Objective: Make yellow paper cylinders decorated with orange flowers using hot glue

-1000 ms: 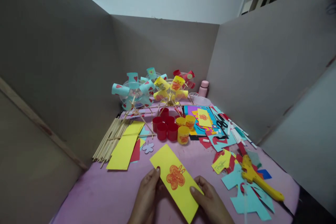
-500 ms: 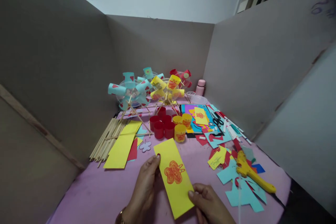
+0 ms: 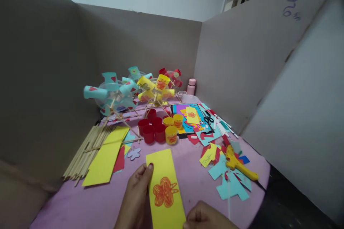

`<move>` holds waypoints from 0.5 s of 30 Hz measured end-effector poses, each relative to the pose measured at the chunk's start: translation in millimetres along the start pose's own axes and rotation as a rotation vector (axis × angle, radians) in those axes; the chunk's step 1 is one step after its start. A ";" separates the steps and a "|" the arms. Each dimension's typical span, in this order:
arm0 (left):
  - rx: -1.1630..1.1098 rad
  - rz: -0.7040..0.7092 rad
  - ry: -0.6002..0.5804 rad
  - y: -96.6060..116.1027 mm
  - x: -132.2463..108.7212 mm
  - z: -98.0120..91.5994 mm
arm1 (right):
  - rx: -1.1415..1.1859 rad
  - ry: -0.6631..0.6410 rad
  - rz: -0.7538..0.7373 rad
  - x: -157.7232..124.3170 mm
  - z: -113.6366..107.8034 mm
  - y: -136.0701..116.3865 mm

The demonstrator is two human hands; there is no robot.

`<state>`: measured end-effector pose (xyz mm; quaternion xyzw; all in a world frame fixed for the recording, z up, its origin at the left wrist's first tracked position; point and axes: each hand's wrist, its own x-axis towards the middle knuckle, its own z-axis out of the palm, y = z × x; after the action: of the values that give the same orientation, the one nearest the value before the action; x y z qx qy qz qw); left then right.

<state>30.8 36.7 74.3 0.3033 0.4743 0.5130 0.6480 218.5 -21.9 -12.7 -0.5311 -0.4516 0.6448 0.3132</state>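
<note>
Bottom centre, above the lilac desk point(image 3: 94, 207): yellow paper strip point(image 3: 164, 171), rectangular, orange scribbled butterfly point(image 3: 164, 192) on its face, antennae pointing right. Long axis runs away from person, far end leaning slightly left. Left hand point(image 3: 137, 189) pinches left edge near far end; right hand point(image 3: 205, 216) grips lower right edge. Beyond: red paper rings point(image 3: 148, 134).

The yellow card point(image 3: 164, 190) has turned from a slant to nearly straight. The right hand point(image 3: 203, 217) has dropped lower in view.
</note>
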 end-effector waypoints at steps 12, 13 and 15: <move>0.070 -0.162 -0.091 -56.8 29.9 -24.0 | -0.976 0.854 -0.098 -15.9 -168.1 -30.6; 0.083 -0.150 -0.094 -57.9 31.8 -25.2 | -1.023 0.850 -0.081 -13.2 -170.3 -28.4; 0.107 -0.130 -0.094 -60.7 34.9 -27.4 | -1.095 0.856 -0.045 -7.2 -171.0 -25.1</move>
<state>29.2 49.8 0.3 0.3297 0.4888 0.4288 0.6845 383.8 24.4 8.4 -0.8109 -0.5594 0.0513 0.1640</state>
